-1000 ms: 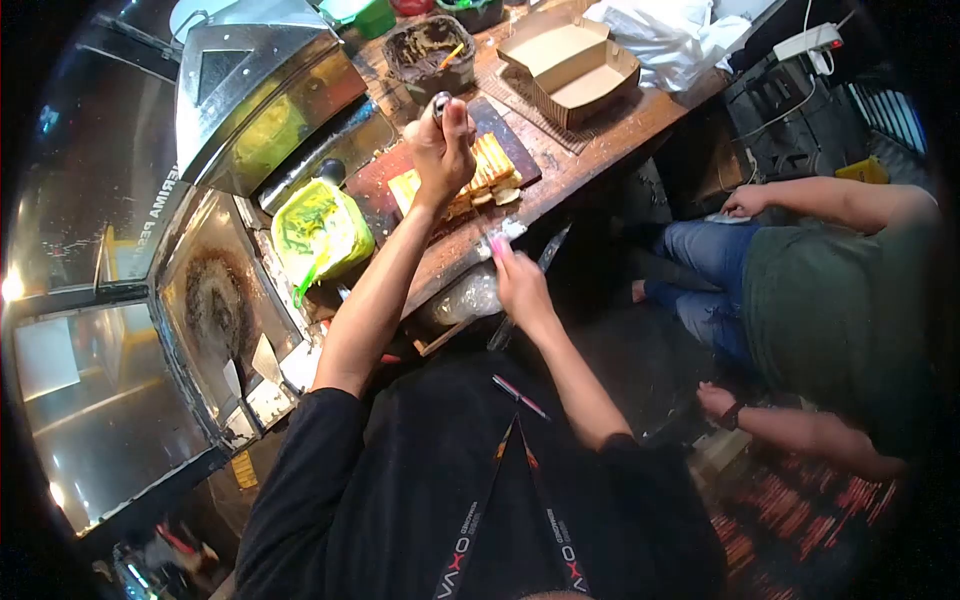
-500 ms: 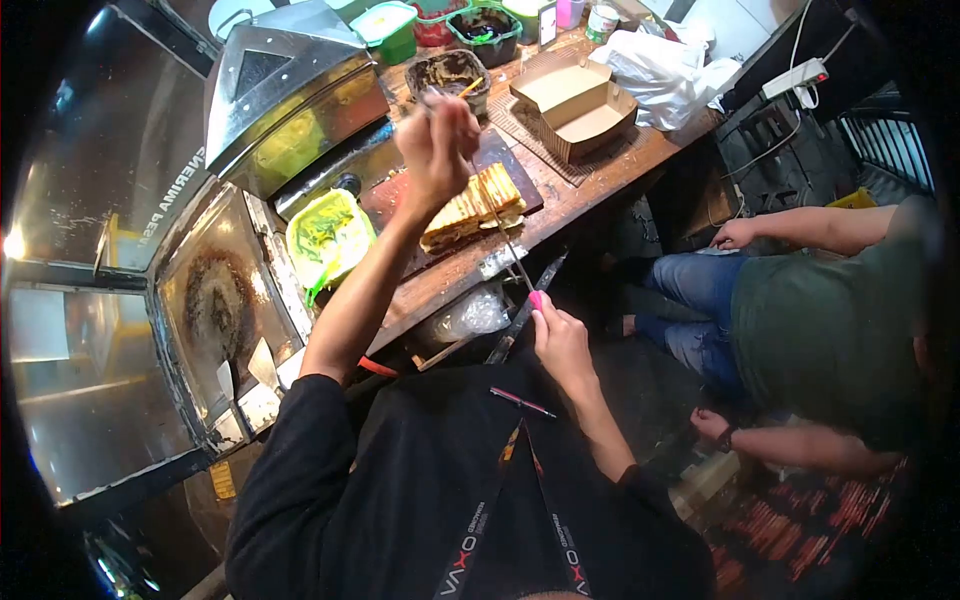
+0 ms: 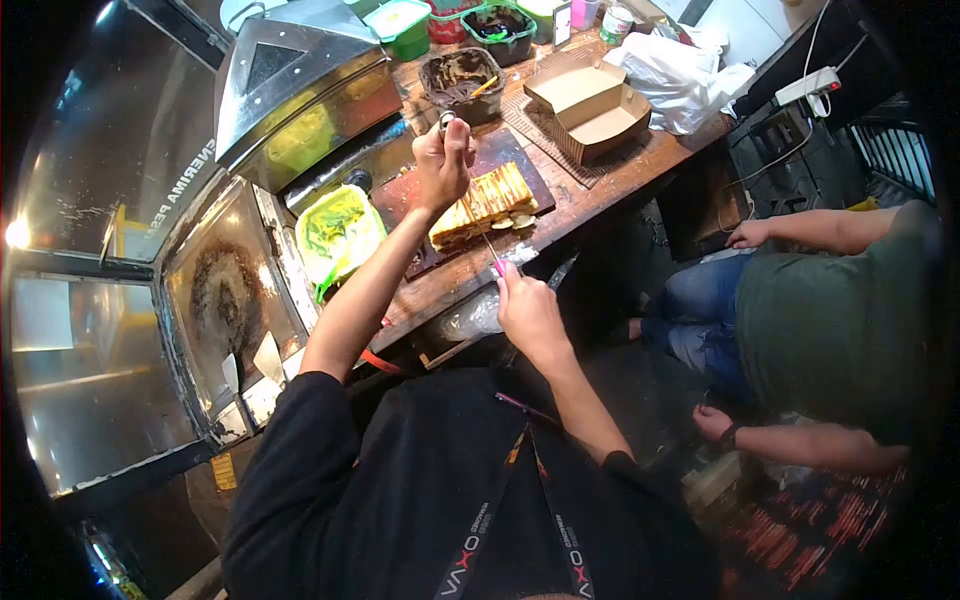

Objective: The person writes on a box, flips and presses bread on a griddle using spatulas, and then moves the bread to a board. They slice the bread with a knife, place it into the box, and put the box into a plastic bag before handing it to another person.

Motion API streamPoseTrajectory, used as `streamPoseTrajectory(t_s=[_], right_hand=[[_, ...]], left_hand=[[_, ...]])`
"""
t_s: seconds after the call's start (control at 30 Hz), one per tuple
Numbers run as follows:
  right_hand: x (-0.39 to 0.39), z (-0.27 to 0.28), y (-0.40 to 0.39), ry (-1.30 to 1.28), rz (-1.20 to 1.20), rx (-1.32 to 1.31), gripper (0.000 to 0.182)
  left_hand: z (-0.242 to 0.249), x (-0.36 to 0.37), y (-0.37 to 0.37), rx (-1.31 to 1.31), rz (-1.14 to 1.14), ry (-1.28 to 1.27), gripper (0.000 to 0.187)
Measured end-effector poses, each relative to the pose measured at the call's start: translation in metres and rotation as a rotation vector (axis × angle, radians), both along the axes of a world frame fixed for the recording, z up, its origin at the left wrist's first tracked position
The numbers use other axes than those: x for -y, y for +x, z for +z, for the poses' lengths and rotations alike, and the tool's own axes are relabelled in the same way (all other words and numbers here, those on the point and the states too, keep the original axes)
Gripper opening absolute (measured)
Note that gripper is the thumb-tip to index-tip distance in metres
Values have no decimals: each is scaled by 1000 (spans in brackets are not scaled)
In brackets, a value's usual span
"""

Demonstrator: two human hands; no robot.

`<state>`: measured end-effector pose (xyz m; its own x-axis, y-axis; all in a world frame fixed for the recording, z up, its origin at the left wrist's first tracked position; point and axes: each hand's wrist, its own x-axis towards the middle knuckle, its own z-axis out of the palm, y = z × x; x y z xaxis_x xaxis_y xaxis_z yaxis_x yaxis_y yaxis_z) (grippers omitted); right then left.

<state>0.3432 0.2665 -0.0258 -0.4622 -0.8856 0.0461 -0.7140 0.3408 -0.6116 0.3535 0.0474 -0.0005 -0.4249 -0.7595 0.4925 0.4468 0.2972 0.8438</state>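
A folded, browned pancake [image 3: 490, 203] lies on a dark board [image 3: 512, 150] on the wooden counter [image 3: 590, 190]. Cut pieces sit at its right end. My left hand [image 3: 440, 165] is closed around the handle end of a long thin knife [image 3: 478, 222], just left of the pancake. My right hand [image 3: 527, 312] is at the counter's near edge and pinches the knife's other end. The blade runs across the pancake between the two hands.
An open cardboard box [image 3: 590, 100], a brown-smeared tub [image 3: 460, 75] and a white plastic bag [image 3: 680, 75] stand behind the board. A green-yellow tub [image 3: 335, 230], a metal hood [image 3: 300, 80] and a griddle [image 3: 225, 295] are to the left. Another person [image 3: 830, 310] sits at the right.
My left hand came down from its raised position and my right hand moved up to the counter edge. The knife now lies across the pancake, and cut pieces show at its end.
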Motion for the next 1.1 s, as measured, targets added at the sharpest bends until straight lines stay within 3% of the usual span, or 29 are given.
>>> streamPoseTrajectory(t_s=[0.1,0.27,0.4,0.47,0.63,0.73,0.83,1.03,1.1], right_hand=[[-2,29,0,49,11,37,17],[69,-74,-10,-187,22,53,11],[13,-11,-5,-106,6,99,14],[-7,-11,2,-46,-15,102,16],[68,-91,-6,-139,-49,89,18],[32,-57,-2,-71,-45,199,20],[-25,-42,10,-67,-33,141,25],[65,-109,-1,-191,-53,76,30],[23,-103,10,-208,-52,129,31]], left_hand=[[1,-5,-1,-23,34,-47,39],[-2,-11,-2,38,134,-182,39],[-4,-7,-2,48,115,-133,41],[-4,-5,-5,31,132,-129,41],[0,-13,-5,37,124,-113,41],[-1,-12,-5,41,112,-112,42],[0,-11,-5,36,135,-129,43],[-4,-14,-3,5,106,-154,42],[-5,-17,0,25,114,-166,41]])
